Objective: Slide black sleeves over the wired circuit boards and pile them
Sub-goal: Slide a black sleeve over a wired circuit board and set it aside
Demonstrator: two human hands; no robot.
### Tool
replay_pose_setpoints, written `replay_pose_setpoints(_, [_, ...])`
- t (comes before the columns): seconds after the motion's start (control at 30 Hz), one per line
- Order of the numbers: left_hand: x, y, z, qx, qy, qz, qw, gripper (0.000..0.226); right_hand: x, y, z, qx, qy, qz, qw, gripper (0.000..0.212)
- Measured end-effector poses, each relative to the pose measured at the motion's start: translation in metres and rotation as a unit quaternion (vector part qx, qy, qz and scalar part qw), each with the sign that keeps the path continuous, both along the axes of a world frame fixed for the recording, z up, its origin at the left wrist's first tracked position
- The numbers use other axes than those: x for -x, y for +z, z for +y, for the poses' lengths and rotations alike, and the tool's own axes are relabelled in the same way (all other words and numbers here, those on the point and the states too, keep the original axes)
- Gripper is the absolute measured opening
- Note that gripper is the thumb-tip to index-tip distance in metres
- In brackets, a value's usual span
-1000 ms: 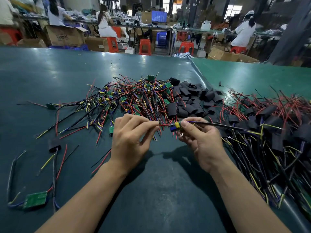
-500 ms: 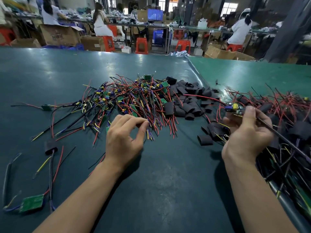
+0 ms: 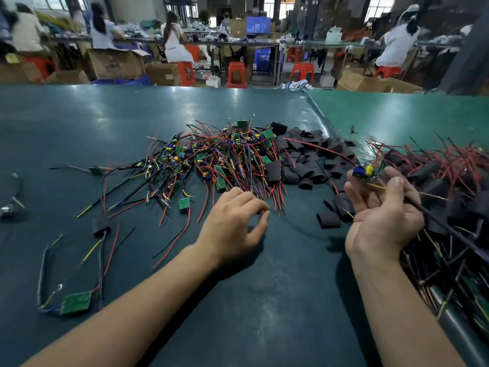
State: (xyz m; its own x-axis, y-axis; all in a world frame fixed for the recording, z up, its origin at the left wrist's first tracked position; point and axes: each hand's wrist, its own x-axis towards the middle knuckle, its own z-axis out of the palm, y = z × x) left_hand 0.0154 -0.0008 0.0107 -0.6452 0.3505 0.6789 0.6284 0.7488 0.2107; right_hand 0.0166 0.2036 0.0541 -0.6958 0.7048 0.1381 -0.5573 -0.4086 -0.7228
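The right hand (image 3: pixel 383 215) held one wired board (image 3: pixel 363 171), its blue and yellow parts showing above the fingertips, with the thumb pressing the board's wires against the fingers. This was a closed grip on the board and its leads. The board sat to the right, near the sleeves (image 3: pixel 307 160) heaped at the middle of the desk (image 3: pixel 105 123) and just left of the done pile (image 3: pixel 455 181) at the right edge.

The step in hand looked like fetching a sleeve for this board. To do it well, the leads should be gathered into one straight bundle so that they enter the sleeve together; a stray red or yellow wire would catch on the rim. A loose sleeve lay on the desk close under the right hand, nearer than the heap. The board should then go in narrow end first.

The left hand (image 3: pixel 235 221) hovered low over the desk, near the bare boards (image 3: pixel 211 160), palm down, fingers loosely curled with thumb and forefinger close together, holding nothing I could see. The right palm faced up and left, wrist raised off the desk, forearm running in from the near right.
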Motion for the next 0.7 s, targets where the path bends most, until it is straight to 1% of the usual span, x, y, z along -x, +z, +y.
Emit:
replay_pose_setpoints(0.07, [0.021,0.011,0.01,0.12,-0.018,-0.024,0.992,0.023,-0.003,-0.002,-0.001,-0.013,0.01,-0.004,1.0,0.018])
replay_pose_setpoints(0.1, [0.035,0.018,0.016,0.174,-0.011,-0.041,0.984,0.029,-0.004,-0.003,-0.001,-0.02,0.014,-0.004,1.0,0.018])
replay_pose_setpoints(0.13, [0.05,0.024,0.022,0.196,0.009,-0.065,0.978,0.032,-0.005,-0.003,0.0,-0.029,0.018,-0.001,0.999,0.018])
replay_pose_setpoints(0.17, [0.066,0.031,0.027,0.188,0.038,-0.094,0.977,0.033,-0.007,-0.003,0.0,-0.039,0.022,0.003,0.999,0.019])
replay_pose_setpoints(0.27, [0.107,0.039,0.036,0.115,0.126,-0.191,0.967,0.038,-0.015,-0.003,0.0,-0.06,0.034,0.025,0.997,0.018])
replay_pose_setpoints(0.3, [0.117,0.038,0.039,0.113,0.139,-0.22,0.959,0.042,-0.016,-0.003,0.0,-0.065,0.037,0.029,0.997,0.018])
replay_pose_setpoints(0.37, [0.128,0.034,0.043,0.164,0.153,-0.25,0.942,0.047,-0.018,-0.004,0.001,-0.073,0.036,0.023,0.996,0.018])
replay_pose_setpoints(0.43, [0.131,0.031,0.046,0.234,0.172,-0.242,0.926,0.045,-0.018,-0.004,0.002,-0.071,0.037,0.021,0.997,0.018])
replay_pose_setpoints(0.5, [0.127,0.027,0.051,0.27,0.195,-0.202,0.921,0.041,-0.017,-0.004,0.003,-0.064,0.037,0.015,0.997,0.018])
replay_pose_setpoints(0.57, [0.118,0.024,0.056,0.257,0.208,-0.159,0.93,0.037,-0.017,-0.004,0.005,-0.058,0.029,0.016,0.998,0.018])
replay_pose_setpoints(0.63, [0.104,0.019,0.059,0.218,0.183,-0.172,0.943,0.033,-0.016,-0.003,0.008,-0.049,0.024,0.017,0.998,0.019])
replay_pose_setpoints(0.7, [0.088,0.013,0.057,0.189,0.129,-0.186,0.956,0.027,-0.017,-0.001,0.009,-0.035,0.025,0.01,0.999,0.02])
